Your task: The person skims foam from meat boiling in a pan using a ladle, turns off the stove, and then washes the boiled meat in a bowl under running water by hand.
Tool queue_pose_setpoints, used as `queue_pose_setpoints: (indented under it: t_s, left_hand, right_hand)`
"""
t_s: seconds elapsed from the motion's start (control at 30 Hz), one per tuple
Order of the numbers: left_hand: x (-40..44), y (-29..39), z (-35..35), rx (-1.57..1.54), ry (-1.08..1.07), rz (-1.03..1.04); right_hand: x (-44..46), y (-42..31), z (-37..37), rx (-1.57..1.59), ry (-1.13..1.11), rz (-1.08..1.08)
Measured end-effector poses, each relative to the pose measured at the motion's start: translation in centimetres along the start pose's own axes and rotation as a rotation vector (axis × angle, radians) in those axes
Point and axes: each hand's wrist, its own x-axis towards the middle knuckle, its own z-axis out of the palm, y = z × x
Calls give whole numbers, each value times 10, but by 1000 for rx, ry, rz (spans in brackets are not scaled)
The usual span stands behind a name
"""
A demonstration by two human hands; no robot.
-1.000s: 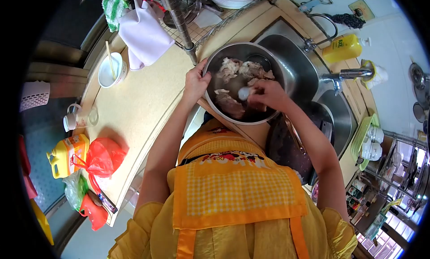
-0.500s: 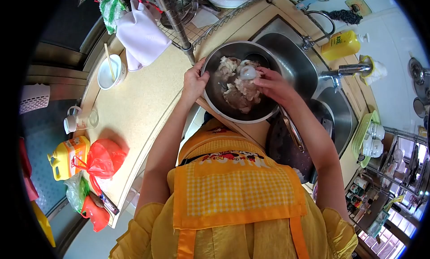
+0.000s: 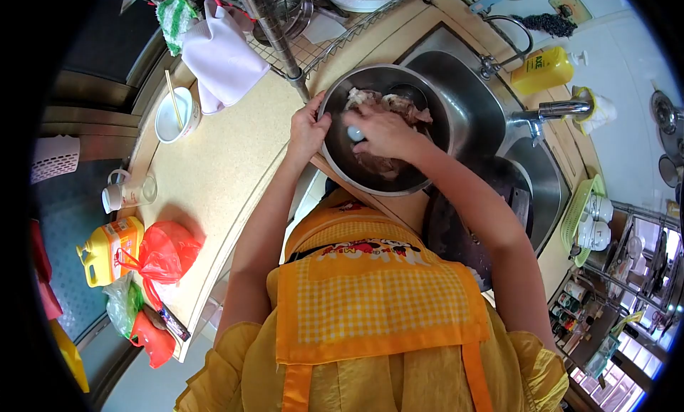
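Note:
A round metal pan (image 3: pixel 340 168) holds several chunks of raw meat (image 3: pixel 412 111), some with pale fat. My left hand (image 3: pixel 308 128) grips its left rim, thumb over the edge. My right hand (image 3: pixel 381 132) is inside the pan, its fingers curled round a piece of meat with a smooth, whitish bone end (image 3: pixel 355 134) showing between them. The hand covers much of the meat, and the forearm crosses the pan's lower right rim.
A double sink (image 3: pixel 467 102) with a faucet (image 3: pixel 563 111) lies right, beside a yellow soap bottle (image 3: pixel 543 71) and a dark round board (image 3: pixel 456 234). On the left counter are a white bowl (image 3: pixel 169 120), a glass jug (image 3: pixel 135 189) and a red bag (image 3: pixel 169 251). A rack post (image 3: pixel 274 38) rises behind.
My right hand has moved left and further over the meat, and the whitish bone end has shifted left with it. My left hand stays on the rim.

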Motion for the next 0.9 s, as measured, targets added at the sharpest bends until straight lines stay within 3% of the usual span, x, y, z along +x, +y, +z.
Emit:
queue_pose_setpoints:
  t_s: [0.07,0.2,0.3,0.37,0.43,0.5,0.53,0.63,0.67,0.73,0.77,0.9]
  left_hand:
    - [0,5,3,-37,10,51]
    - [-1,2,2,-28,13,-59]
    - [-2,11,2,-12,19,-60]
    - [-1,8,0,12,-3,-53]
    - [0,2,1,-57,9,-30]
    - [1,-5,2,-45,11,-25]
    - [1,-7,0,1,8,-32]
    - [1,-5,0,-11,15,-20]
    - [1,-3,2,-42,19,-8]
    - [0,1,0,27,21,-25]
    - [-1,2,-1,61,22,-34]
    - [0,1,1,22,27,-15]
  right_hand:
    - [14,-7,16,-170,85,-80]
    - [29,-21,56,-709,185,-294]
    - [32,-16,49,-633,85,-268]
    - [38,-8,55,-550,195,-43]
    - [34,-10,56,-628,216,-87]
    - [27,-24,54,-674,12,-193]
    - [22,-32,39,-544,-101,-203]
    - [5,-23,13,-18,-37,-217]
    - [-6,-15,8,69,158,-284]
    - [-28,0,-10,-84,241,-107]
    - [-36,23,-2,-303,362,-45]
    - [-68,54,7,-214,303,434]
